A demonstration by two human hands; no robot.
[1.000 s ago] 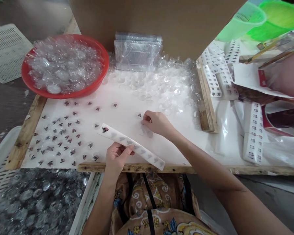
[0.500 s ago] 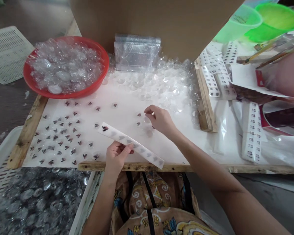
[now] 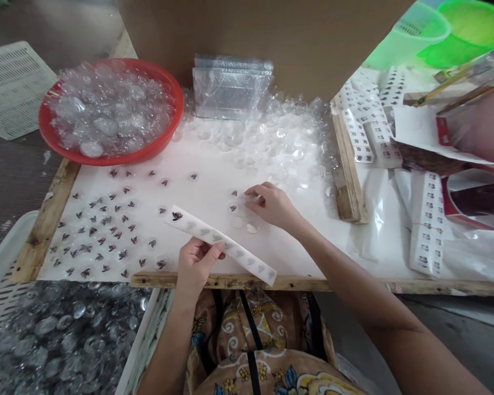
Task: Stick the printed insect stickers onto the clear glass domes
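My left hand (image 3: 199, 263) pinches a white strip of stickers (image 3: 247, 259) around its middle, just above the table's front edge. One dark flower-like sticker shows at its upper left end; faint grey shapes run along the rest. My right hand (image 3: 269, 206) is low over the white tabletop, thumb and forefinger a little apart around a spot where a clear disc is barely visible. Left of its fingertips lie two discs bearing dark stickers (image 3: 232, 208). Below them are two plain clear discs (image 3: 252, 228). Many stickered discs (image 3: 102, 225) cover the tabletop's left side.
A red basin (image 3: 176, 126) heaped with clear pieces stands at back left. Loose clear discs (image 3: 279, 134) spread before a cardboard box (image 3: 250, 27). A wooden strip (image 3: 349, 181) borders the right; sticker sheets (image 3: 426, 225) lie beyond it. A crate (image 3: 125, 362) of clear pieces sits below left.
My right hand has shifted slightly right and down, its thumb and forefinger looking more parted, and the plain discs below it show more fully. My left hand and the strip have hardly moved.
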